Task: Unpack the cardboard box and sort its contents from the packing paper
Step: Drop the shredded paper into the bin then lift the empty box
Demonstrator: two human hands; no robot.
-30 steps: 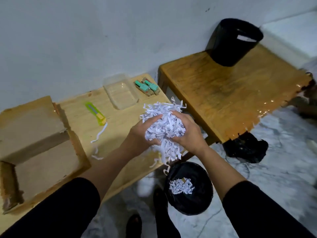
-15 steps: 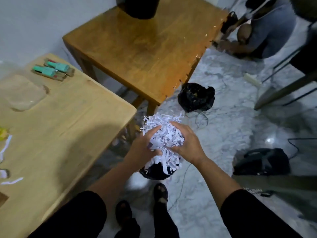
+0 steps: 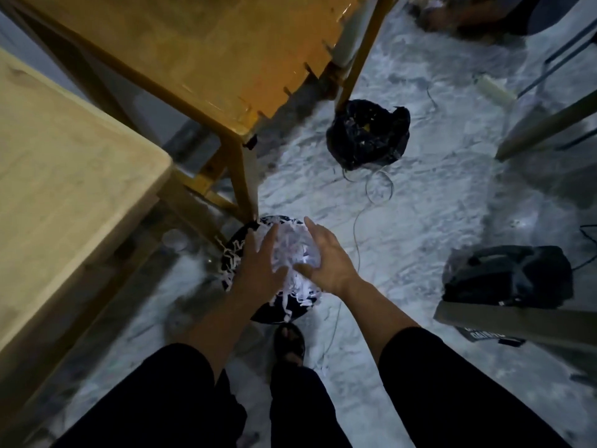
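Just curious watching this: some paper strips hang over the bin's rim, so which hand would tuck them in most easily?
Probably the left hand: the stray white shredded paper strips drape over the round black bin on its side.

1. The marbled white floor [image 3: 420, 221] carried everything in view.
2. A round black bin [image 3: 232, 250] stood on it, just beside a leg of the orange-brown table [image 3: 200, 50].
3. A crumpled black bag [image 3: 368, 137] lay near another leg.
4. A second dark bag [image 3: 507, 276] lay well apart, to the right.
5. The pale wooden table [image 3: 64, 176] stood at the left.
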